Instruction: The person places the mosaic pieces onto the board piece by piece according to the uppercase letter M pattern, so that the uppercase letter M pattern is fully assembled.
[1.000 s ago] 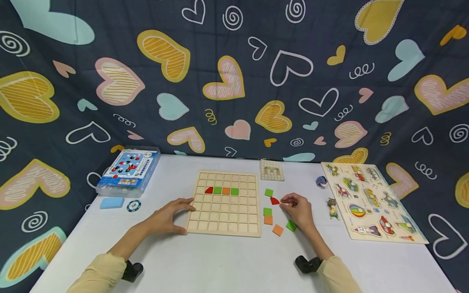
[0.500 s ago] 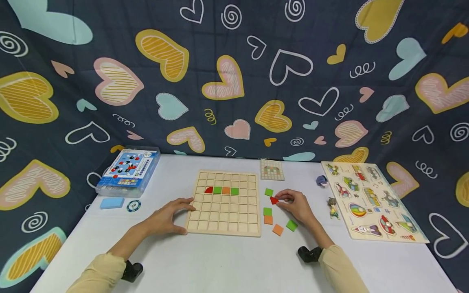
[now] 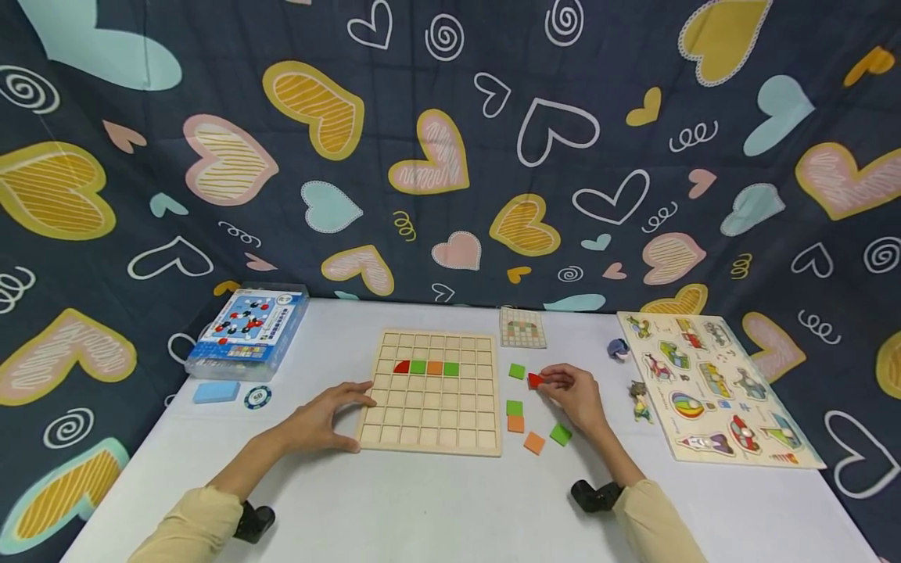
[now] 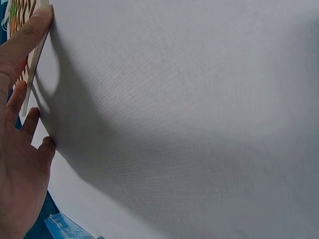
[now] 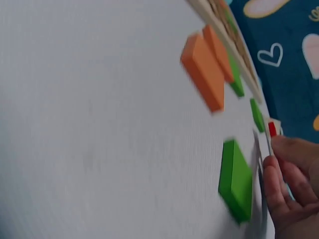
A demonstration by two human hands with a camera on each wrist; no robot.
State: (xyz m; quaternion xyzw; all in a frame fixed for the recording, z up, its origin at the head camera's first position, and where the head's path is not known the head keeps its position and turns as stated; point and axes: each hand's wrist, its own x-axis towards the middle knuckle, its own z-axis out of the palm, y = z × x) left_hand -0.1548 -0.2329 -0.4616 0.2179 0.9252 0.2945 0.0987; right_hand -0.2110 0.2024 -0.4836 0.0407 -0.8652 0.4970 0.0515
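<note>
My left hand point(image 3: 327, 417) lies at the left edge of the wooden grid board point(image 3: 426, 426), thumb near its front corner and fingertips on its side. In the left wrist view the thumb point(image 4: 31, 34) touches the board's rim. A red quarter-round tile point(image 3: 402, 367), a green, an orange and another green tile sit side by side in one row of the board. To the right of the board, my right hand point(image 3: 573, 397) pinches a second red quarter-round tile point(image 3: 535, 381) between thumb and fingers. The right wrist view shows just a sliver of this red tile point(image 5: 272, 129).
Loose green tiles point(image 3: 517, 371) and orange tiles point(image 3: 533, 443) lie right of the board. A pattern card point(image 3: 522, 328) is behind them. Farther right are two small figures point(image 3: 640, 401) and a picture puzzle board point(image 3: 718, 391). A boxed set point(image 3: 246, 332), blue block point(image 3: 216, 392) and round chip point(image 3: 257, 397) stand left.
My right hand has taken hold of the red tile by its right side and shifted it slightly right and away from me. The left hand stays at the board.
</note>
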